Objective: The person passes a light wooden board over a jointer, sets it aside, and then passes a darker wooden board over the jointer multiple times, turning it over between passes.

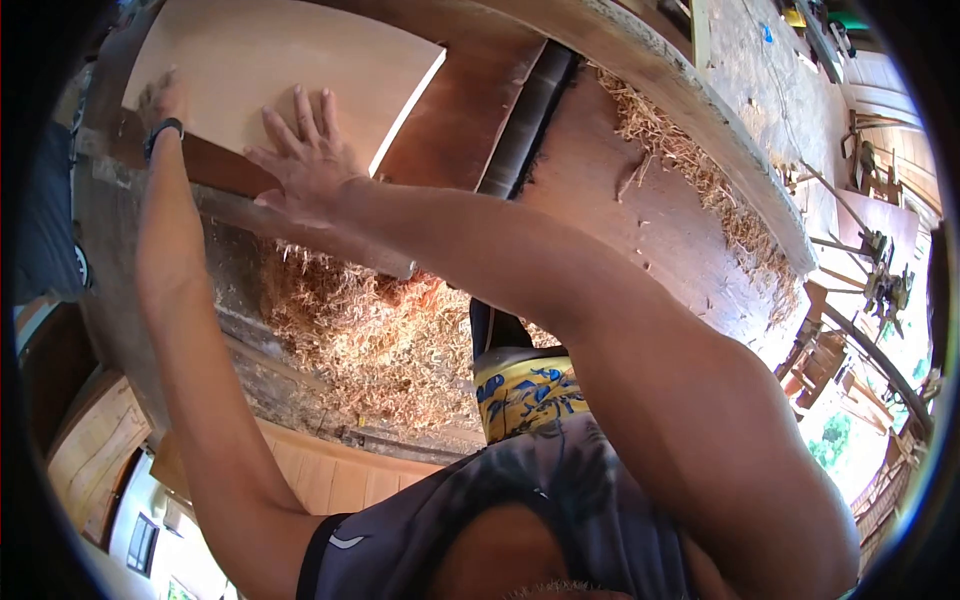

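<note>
Both hands lie on a pale board (300, 55) that rests flat at the far left corner of a reddish-brown table (450, 130). The right hand (305, 155) is spread wide, palm down, fingers fanned over the board's near edge and gripping nothing. The left hand (162, 98), with a dark wristband (163, 127) below it, sits at the board's left corner; I cannot tell whether its fingers lie flat or curl round the edge.

The board looks thin, stiff and smooth-faced, probably light enough for one person, and rigid enough not to sag. Its planed face is likely slick under a palm, so downward pressure from flat hands should steer it better than a pinch. For lifting, the long edges are the natural hold. The crisp corners could bruise if knocked.

A dark slot (525, 110) crosses the table just right of the board, well clear of both hands. A heap of shavings (370, 330) lies below the table's near edge.
</note>
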Demonstrator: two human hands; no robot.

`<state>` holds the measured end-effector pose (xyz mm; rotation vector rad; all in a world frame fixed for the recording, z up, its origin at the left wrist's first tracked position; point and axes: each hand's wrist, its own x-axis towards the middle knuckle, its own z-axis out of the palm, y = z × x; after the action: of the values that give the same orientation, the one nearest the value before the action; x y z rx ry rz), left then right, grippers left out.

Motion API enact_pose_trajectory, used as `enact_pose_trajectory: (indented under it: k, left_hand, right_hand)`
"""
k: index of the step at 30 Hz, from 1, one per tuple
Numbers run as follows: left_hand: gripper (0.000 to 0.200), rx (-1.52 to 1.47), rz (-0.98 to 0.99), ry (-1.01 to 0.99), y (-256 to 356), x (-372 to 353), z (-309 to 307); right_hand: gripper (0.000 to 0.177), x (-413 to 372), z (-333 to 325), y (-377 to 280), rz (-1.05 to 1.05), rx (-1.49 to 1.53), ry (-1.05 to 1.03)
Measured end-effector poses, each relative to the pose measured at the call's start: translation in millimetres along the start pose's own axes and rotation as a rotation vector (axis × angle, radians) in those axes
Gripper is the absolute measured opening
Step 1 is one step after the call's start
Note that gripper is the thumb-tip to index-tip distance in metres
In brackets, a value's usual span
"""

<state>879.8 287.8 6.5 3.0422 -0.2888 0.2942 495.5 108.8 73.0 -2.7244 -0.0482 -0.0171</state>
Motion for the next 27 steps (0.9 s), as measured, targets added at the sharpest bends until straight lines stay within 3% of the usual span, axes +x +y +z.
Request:
enact_pose_trajectory:
  k: [1,3,7,9,11,12,14,16,18,20,22,24,26,27]
  left_hand:
    - [0.082,0.089,0.133,0.019,-9,-6,4]
    - [0.089,0.064,0.158,-0.004,-26,-24,20]
    - [0.085,-0.133,0.251,0.023,0,-158,-38]
    - [0.083,-0.402,0.157,-0.002,9,-232,-83]
    - [0.089,-0.599,-0.189,-0.071,-1,-305,-110]
    - [0.081,-0.704,-0.349,-0.132,-25,-335,-99]
    - [0.072,-1.419,-0.685,-0.450,-39,-392,-116]
    - [0.065,-1.727,-0.908,-0.538,-21,-436,-148]
    - [0.067,-1.646,-0.885,-0.565,-29,-450,-150]
    - [0.068,-1.560,-0.865,-0.605,-23,-460,-166]
    - [0.076,-1.122,-0.935,-0.496,-4,-468,-185]
    - [0.086,-1.119,-0.824,-0.464,-5,-487,-189]
    - [0.091,-1.129,-0.901,-0.612,11,-503,-216]
    - [0.089,-1.072,-0.903,-0.591,29,-509,-234]
  right_hand:
    - [0.070,3,2,-6,0.005,0.010,-0.020]
    - [0.071,1,13,-17,0.013,0.015,-0.002]
    - [0.079,-19,19,-58,0.024,0.057,-0.020]
    - [0.088,-40,5,-81,0.030,0.160,-0.138]
    - [0.089,-62,-1,-97,-0.089,0.146,-0.221]
    - [0.091,-72,1,-104,-0.187,0.120,-0.312]
    - [0.090,-87,7,-116,-0.275,0.140,-0.353]
    - [0.089,-102,23,-126,-0.373,0.161,-0.392]
    - [0.073,-117,34,-132,-0.367,0.489,-0.194]
    - [0.054,-133,15,-133,-0.230,0.689,-0.446]
    - [0.050,-176,-14,-138,0.008,0.634,-0.598]
    - [0.052,-214,-47,-127,0.297,0.758,-0.962]
    - [0.056,-270,1,-120,0.910,1.401,-1.050]
    - [0.066,-284,5,-123,1.140,1.756,-0.940]
